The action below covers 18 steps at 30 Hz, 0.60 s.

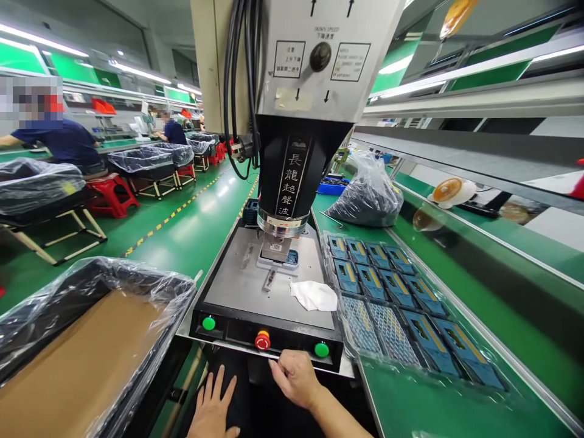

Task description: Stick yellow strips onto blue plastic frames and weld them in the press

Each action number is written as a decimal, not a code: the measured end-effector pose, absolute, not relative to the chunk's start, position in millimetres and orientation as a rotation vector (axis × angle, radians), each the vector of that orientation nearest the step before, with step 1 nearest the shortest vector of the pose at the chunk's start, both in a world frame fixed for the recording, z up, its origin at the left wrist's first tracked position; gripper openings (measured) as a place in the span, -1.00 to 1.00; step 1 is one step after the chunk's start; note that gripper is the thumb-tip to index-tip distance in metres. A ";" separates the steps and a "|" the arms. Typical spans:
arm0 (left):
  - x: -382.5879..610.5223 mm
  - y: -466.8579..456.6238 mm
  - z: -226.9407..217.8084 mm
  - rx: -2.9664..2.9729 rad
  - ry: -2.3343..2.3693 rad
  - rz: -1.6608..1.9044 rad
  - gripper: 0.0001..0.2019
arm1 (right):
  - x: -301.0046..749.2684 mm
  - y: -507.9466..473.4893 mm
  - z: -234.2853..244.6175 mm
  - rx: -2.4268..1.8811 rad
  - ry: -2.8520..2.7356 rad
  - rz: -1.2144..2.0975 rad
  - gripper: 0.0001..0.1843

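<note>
Closest to my camera, at seven o'clock, the left hand (212,407) lies palm down over dark clothing, fingers spread wide and gripping nothing. At six o'clock the right hand (296,378) is curled narrow into a loose fist, just in front of the press's control panel (292,345); its palm side is hidden from me, so I cannot tell whether it holds anything. Neither hand is on the two green buttons (322,349). The red stop button (263,340) sits between those, near the right hand's thumb.

Just below the centre of my view, towards six, I have the blue part (292,258) in a pale fixture (262,264) on the metal plate (228,292). The press head (292,164) comes down over it from twelve; I cannot tell whether its metal block (276,249) touches the part. A white cloth (314,295) lies crumpled on the plate at five.

At four o'clock a clear tray (345,337) holds rows of blue pieces (426,334), two with a mesh-like pattern. A plastic-lined bin (177,281) with brown board (86,365) inside stands at eight. Towards half past two I see a bag of dark pieces (371,194).
</note>
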<state>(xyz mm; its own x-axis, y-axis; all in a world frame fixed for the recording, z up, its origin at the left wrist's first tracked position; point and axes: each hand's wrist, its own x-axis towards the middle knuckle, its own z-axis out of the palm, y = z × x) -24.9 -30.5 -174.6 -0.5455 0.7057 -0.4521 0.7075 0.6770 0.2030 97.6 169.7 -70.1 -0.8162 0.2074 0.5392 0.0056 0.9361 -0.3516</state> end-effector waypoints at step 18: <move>-24.5 -35.4 -175.2 1.098 2.363 0.109 -0.10 | 38.0 250.5 18.1 -0.819 -2.428 0.332 -0.61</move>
